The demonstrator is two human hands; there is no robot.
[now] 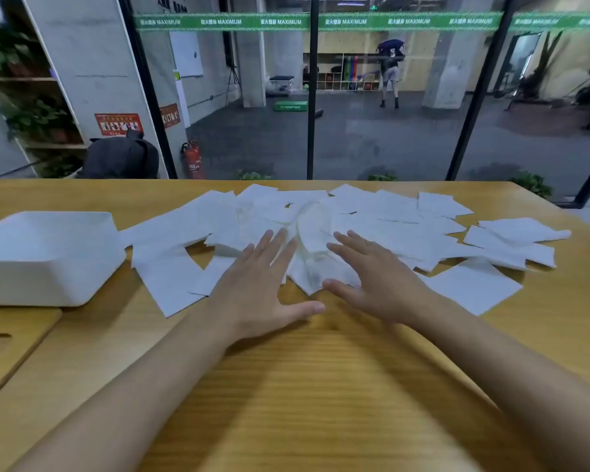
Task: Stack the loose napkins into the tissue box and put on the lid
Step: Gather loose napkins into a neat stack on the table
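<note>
Across mid-frame, loose napkins [382,226] litter the worktop [321,386]. The left hand [256,291] and right hand [375,284] lie flat on them, fingers spread, gripping nothing. At left sits the white tissue box [48,260], its contents hard to tell, with the wooden lid [11,349] below it.

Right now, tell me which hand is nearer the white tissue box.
Left. The left hand lies over the napkins just right of the tissue box; the right hand lies farther right, beyond the left one.
</note>
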